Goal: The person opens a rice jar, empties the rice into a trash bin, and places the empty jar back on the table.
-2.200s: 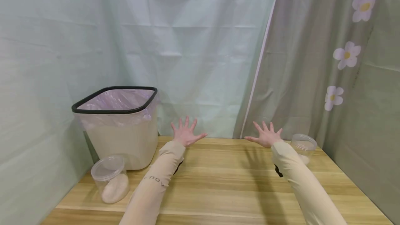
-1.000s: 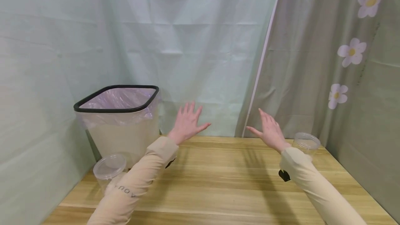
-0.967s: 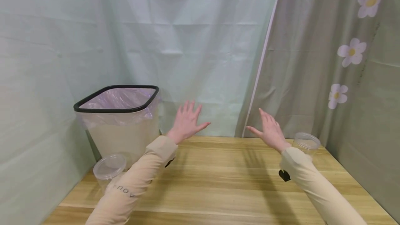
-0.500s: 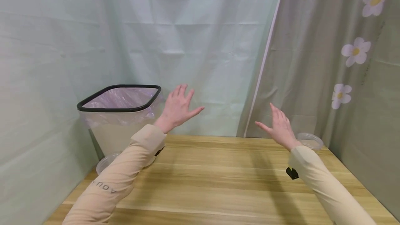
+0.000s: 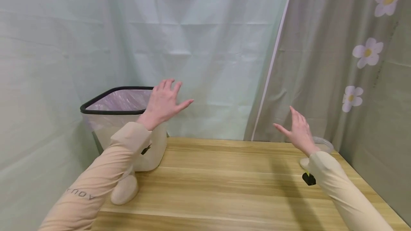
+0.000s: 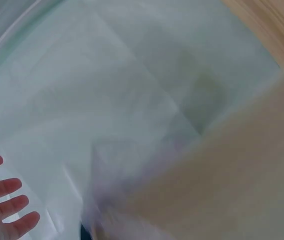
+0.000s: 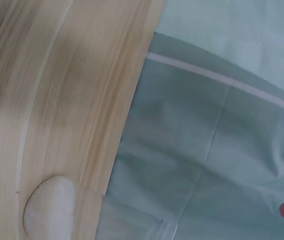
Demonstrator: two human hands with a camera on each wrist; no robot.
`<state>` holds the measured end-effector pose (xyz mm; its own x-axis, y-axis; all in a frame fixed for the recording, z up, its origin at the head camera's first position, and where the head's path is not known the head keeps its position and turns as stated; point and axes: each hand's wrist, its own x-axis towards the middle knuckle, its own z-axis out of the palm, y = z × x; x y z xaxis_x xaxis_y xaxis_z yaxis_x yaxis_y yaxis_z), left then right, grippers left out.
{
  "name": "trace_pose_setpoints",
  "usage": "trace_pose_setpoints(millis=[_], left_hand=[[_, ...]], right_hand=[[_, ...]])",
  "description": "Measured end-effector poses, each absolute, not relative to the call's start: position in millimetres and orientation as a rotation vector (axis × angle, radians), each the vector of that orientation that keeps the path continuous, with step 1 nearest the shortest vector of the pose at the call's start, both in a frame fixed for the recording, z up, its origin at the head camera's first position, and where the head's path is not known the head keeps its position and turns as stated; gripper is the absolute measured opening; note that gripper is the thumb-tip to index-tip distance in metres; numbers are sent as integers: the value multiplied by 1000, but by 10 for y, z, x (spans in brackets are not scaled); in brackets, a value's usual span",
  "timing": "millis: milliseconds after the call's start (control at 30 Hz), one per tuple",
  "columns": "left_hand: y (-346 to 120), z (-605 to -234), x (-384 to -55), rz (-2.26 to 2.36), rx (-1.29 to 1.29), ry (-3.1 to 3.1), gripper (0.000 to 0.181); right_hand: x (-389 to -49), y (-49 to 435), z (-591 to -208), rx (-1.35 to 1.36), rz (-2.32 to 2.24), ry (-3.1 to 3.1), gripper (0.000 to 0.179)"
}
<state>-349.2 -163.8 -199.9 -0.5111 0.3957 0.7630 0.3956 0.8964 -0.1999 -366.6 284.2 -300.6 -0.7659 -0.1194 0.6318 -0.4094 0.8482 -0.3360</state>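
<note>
In the head view my left hand (image 5: 162, 103) hovers in front of the right side of a waste bin (image 5: 106, 126), thumb out and fingers slightly bent, holding nothing. Its fingertips (image 6: 9, 187) show at the lower left of the left wrist view, with the blurred bin (image 6: 231, 195) at the right. My right hand (image 5: 300, 133) hangs above the table's back right, thumb apart from straight fingers, holding nothing. Just behind it is a clear plastic tub (image 5: 322, 144), partly hidden, with a pale rounded lump (image 7: 52, 207) at its base. Another pale lump (image 5: 126, 190) shows beside my left forearm, which covers its tub.
The bin has a black rim (image 5: 102, 111) and a translucent purple liner (image 5: 123, 101). Both stand on a wooden table (image 5: 218, 181). Pale curtains (image 5: 208, 45) hang close behind the table and along both sides. A dark device (image 5: 309, 179) sits under the right cuff.
My left hand has moved left and up, from beside the bin to in front of its rim. My right hand has shifted right toward the clear tub. The left forearm now covers the left tub.
</note>
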Motion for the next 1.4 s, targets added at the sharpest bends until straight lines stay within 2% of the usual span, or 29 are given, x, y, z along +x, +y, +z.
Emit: trace_pose_setpoints(millis=[700,1100,1400], left_hand=[[-2514,-1886,-3390,-35,-410,-2316,64],[-3171,-2051,-3367,-158,-243,-2456,67],[-3410,-2107,-3338,-227,-223,-2501,66]], right_hand=[[-3538,3355,-3133,205,724,-2429,92],[-3475,3598,-3317,87,724,-2435,94],[-3408,3760,-3486,-42,867,-2451,101]])
